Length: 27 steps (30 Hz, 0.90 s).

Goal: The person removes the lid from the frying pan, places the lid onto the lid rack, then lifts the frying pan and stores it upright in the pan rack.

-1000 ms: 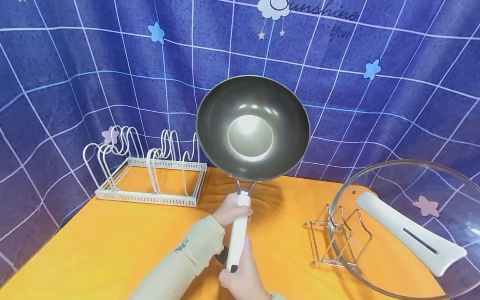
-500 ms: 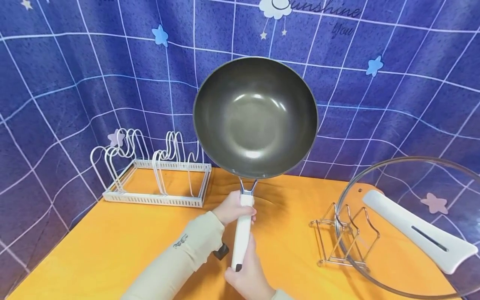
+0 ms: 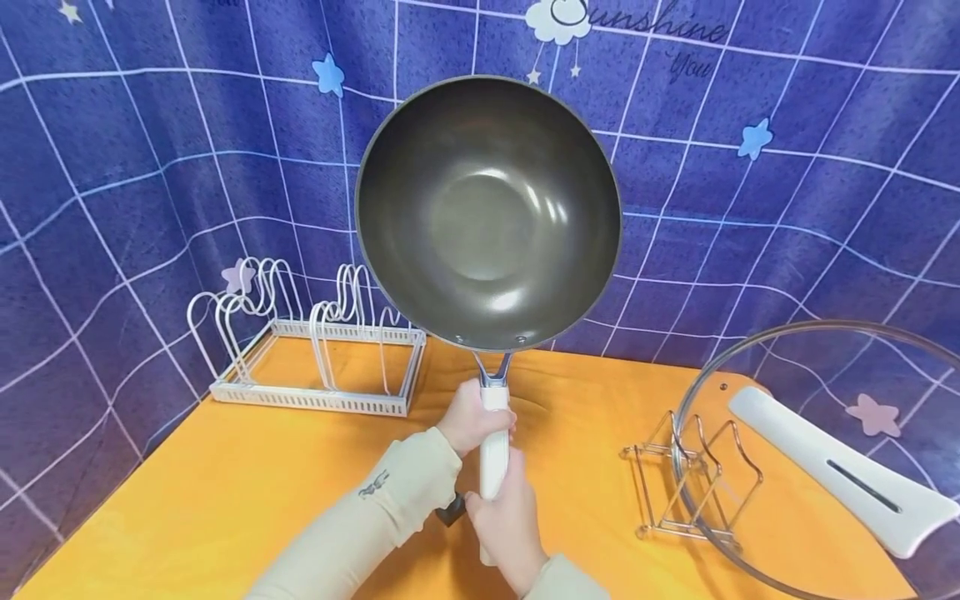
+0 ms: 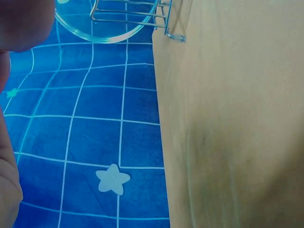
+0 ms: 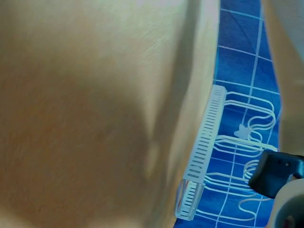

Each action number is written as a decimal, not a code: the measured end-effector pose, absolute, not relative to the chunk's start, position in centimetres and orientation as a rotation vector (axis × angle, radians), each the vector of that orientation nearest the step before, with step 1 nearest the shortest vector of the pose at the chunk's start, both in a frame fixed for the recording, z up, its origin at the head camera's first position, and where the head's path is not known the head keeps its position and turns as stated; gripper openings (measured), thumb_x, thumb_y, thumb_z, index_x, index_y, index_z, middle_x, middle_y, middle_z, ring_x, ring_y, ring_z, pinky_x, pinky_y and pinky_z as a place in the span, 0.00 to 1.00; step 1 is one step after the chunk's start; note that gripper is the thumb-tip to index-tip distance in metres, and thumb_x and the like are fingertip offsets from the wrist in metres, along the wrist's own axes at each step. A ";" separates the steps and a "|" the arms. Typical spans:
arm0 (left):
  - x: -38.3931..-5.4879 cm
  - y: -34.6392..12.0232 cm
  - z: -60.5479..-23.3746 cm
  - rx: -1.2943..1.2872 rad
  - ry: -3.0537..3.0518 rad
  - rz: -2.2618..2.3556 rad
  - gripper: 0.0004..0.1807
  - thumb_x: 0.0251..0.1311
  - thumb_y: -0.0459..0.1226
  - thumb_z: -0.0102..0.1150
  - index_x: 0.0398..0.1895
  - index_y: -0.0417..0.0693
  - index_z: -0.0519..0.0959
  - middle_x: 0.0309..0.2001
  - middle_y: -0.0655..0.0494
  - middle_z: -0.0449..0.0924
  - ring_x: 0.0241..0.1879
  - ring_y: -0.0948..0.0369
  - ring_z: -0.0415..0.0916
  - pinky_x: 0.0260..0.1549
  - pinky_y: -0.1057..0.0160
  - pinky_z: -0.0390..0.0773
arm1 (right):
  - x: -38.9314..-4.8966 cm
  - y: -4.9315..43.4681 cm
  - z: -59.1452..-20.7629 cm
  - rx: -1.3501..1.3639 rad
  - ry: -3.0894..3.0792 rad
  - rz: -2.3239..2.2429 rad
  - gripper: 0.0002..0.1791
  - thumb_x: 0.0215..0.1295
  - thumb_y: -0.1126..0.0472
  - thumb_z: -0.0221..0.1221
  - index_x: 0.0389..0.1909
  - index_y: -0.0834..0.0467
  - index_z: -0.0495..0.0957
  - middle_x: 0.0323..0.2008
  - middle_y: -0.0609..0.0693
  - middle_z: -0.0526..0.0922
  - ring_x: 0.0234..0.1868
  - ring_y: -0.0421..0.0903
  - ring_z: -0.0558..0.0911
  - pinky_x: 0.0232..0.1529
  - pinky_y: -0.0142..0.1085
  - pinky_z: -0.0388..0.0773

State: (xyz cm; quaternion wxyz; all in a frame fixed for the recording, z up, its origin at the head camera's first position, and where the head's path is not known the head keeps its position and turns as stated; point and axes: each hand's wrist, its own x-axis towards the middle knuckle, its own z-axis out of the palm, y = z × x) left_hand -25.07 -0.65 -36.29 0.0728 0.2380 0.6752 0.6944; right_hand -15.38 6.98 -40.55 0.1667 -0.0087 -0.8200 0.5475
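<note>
A dark wok with a white handle is held up in the head view, its inner side facing me. My left hand grips the handle near the metal fork that joins it to the bowl. Lower down, my right hand wraps the same handle, and part of it is hidden behind that hand. In the left wrist view, part of a hand shows at the left edge. A black wrist device appears at the right of the right wrist view.
At the left stands a white wire rack. A small metal wire rack is at the right, behind a large glass lid with a white upright handle. Orange cloth covers the table; a blue curtain hangs behind.
The wok has risen and tipped so its inside faces me more squarely. My right hand has slid up the handle and now covers more of it, while my left hand keeps its grip.
</note>
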 end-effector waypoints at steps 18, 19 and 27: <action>-24.5 -1.2 -35.9 0.881 1.537 2.054 0.09 0.52 0.22 0.48 0.33 0.42 0.67 0.24 0.57 0.76 0.23 0.62 0.77 0.31 0.65 0.79 | -15.6 8.4 -42.6 0.177 -2.329 1.617 0.35 0.38 0.76 0.58 0.54 0.68 0.59 0.35 0.56 0.74 0.33 0.48 0.73 0.32 0.40 0.74; -24.7 -1.4 -35.9 0.900 1.462 2.035 0.10 0.53 0.22 0.46 0.34 0.43 0.67 0.25 0.57 0.76 0.25 0.62 0.77 0.32 0.65 0.79 | -15.8 8.7 -42.7 0.195 -2.340 1.622 0.35 0.39 0.76 0.58 0.54 0.68 0.59 0.35 0.56 0.73 0.33 0.48 0.73 0.32 0.40 0.74; -25.5 -3.2 -35.9 1.138 1.389 1.846 0.15 0.55 0.20 0.48 0.42 0.42 0.65 0.35 0.57 0.75 0.37 0.61 0.76 0.46 0.63 0.76 | -16.5 10.0 -43.2 0.361 -2.386 1.806 0.40 0.39 0.76 0.57 0.59 0.68 0.56 0.40 0.59 0.72 0.33 0.48 0.73 0.32 0.40 0.75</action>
